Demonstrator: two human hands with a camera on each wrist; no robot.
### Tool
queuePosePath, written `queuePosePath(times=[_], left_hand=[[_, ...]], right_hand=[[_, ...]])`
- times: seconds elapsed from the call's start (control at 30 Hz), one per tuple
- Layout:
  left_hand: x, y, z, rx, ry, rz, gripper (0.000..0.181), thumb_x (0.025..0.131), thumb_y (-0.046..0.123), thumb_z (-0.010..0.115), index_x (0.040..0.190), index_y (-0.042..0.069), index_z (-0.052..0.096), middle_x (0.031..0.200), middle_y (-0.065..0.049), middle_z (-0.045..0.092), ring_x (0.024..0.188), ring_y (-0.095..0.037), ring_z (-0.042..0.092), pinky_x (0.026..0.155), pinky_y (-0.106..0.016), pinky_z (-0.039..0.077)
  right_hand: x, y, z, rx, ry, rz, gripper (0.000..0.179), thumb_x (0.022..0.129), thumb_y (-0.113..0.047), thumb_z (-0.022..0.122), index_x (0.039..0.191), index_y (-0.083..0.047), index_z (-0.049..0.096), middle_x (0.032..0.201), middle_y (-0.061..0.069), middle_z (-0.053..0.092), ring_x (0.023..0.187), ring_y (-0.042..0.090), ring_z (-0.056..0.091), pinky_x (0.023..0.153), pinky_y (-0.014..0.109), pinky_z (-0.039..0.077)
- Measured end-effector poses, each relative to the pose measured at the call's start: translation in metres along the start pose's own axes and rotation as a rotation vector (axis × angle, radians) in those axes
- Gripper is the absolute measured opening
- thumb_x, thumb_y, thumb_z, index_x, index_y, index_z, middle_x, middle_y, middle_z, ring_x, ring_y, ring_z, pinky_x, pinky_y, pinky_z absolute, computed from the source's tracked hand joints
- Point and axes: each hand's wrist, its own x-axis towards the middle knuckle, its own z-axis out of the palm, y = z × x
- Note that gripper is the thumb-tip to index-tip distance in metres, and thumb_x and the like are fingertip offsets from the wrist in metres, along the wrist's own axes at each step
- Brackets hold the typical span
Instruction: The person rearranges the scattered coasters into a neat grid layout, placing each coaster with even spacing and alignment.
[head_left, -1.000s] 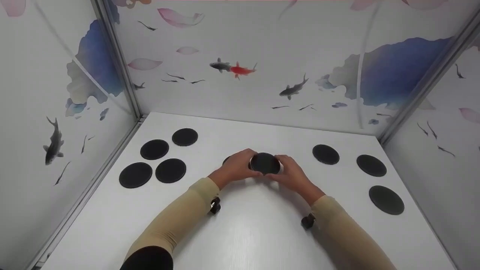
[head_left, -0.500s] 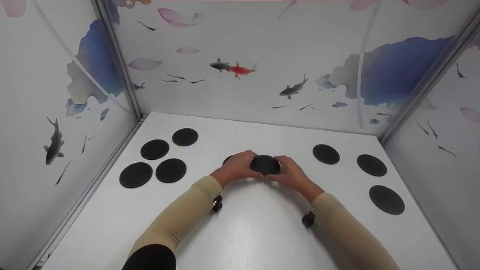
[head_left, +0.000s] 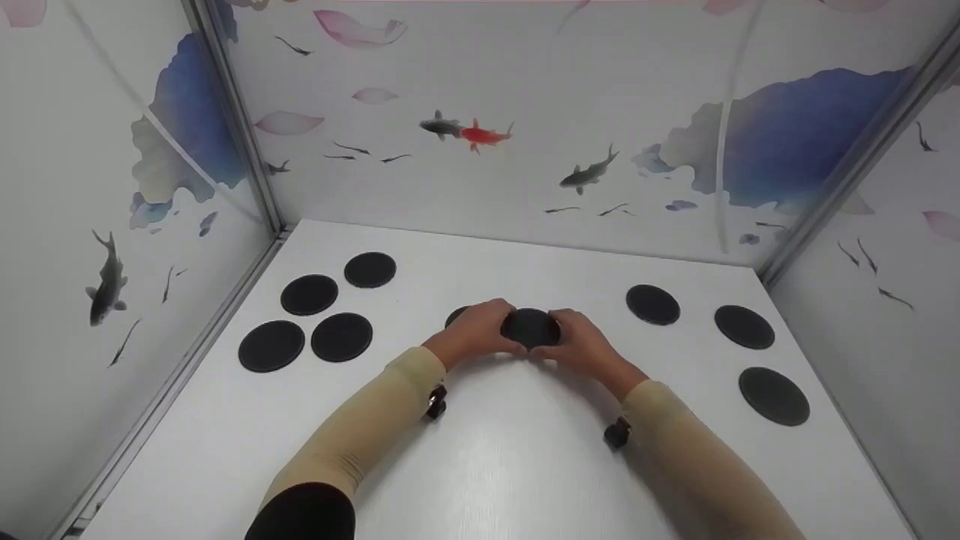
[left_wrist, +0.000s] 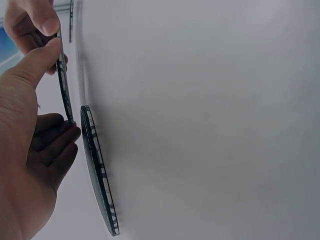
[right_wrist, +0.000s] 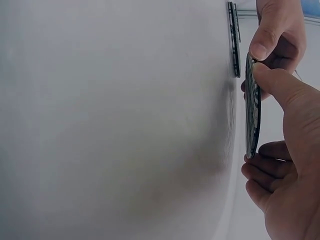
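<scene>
One black disc (head_left: 531, 328) is just above the worktop (head_left: 487, 465), near its centreline, its rim pinched in the grip of left hand (head_left: 478, 330) and right hand (head_left: 586, 347); light, equal pressure from both sides should keep it level.

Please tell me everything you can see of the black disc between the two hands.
The black disc is thin and round, its dark face up; its edge shows a black and white pattern in the wrist views. It looks roughly level, seemingly just above the white table. The left hand and right hand grip its rim from opposite sides. Its material is unclear.
</scene>
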Motion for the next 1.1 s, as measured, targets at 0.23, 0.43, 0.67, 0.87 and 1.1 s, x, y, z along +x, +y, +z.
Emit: queuePosePath(times=[0.23,0.43,0.67,0.87,1.1], left_hand=[[0.0032,-0.0027,0.0001,-0.001,-0.011,0.018,0.071,0.077,0.059,0.082,0.127,0.013,0.061,0.117,0.000,0.063,0.103,-0.012,0.058,0.095,-0.034,0.049],[0.0039,-0.0014,0.0000,0.006,-0.020,0.027,0.070,0.078,0.058,0.082,0.126,0.012,0.062,0.116,0.000,0.064,0.101,-0.012,0.058,0.093,-0.034,0.049],[0.0046,-0.0005,0.0006,0.010,-0.024,0.019,0.066,0.077,0.055,0.083,0.123,0.012,0.063,0.112,0.002,0.063,0.099,-0.012,0.058,0.091,-0.034,0.049],[0.0037,0.0002,0.0027,0.024,-0.029,0.004,0.068,0.077,0.057,0.083,0.125,0.013,0.062,0.112,0.002,0.063,0.099,-0.012,0.058,0.092,-0.034,0.049],[0.0039,0.0031,0.0046,0.087,-0.024,0.011,0.067,0.076,0.057,0.083,0.122,0.013,0.063,0.108,0.003,0.062,0.096,-0.013,0.058,0.089,-0.033,0.050]], right_hand=[[0.0022,-0.0017,-0.0020,-0.002,-0.011,-0.011,0.081,0.075,-0.052,0.087,0.136,-0.007,0.060,0.128,0.009,0.063,0.118,0.025,0.057,0.103,0.045,0.046],[0.0034,-0.0003,-0.0013,-0.007,-0.012,-0.020,0.074,0.075,-0.049,0.088,0.132,-0.009,0.062,0.124,0.006,0.064,0.114,0.023,0.058,0.100,0.044,0.047],[0.0046,0.0017,0.0001,-0.008,-0.010,-0.043,0.068,0.075,-0.045,0.089,0.128,-0.010,0.065,0.119,0.005,0.066,0.110,0.022,0.059,0.098,0.044,0.048],[0.0044,0.0019,0.0023,-0.021,-0.027,-0.024,0.073,0.076,-0.049,0.087,0.132,-0.010,0.063,0.124,0.006,0.064,0.115,0.022,0.058,0.101,0.044,0.046],[0.0018,-0.0015,0.0034,-0.050,-0.050,0.017,0.076,0.076,-0.052,0.087,0.134,-0.011,0.061,0.125,0.006,0.063,0.117,0.023,0.057,0.103,0.046,0.045]])
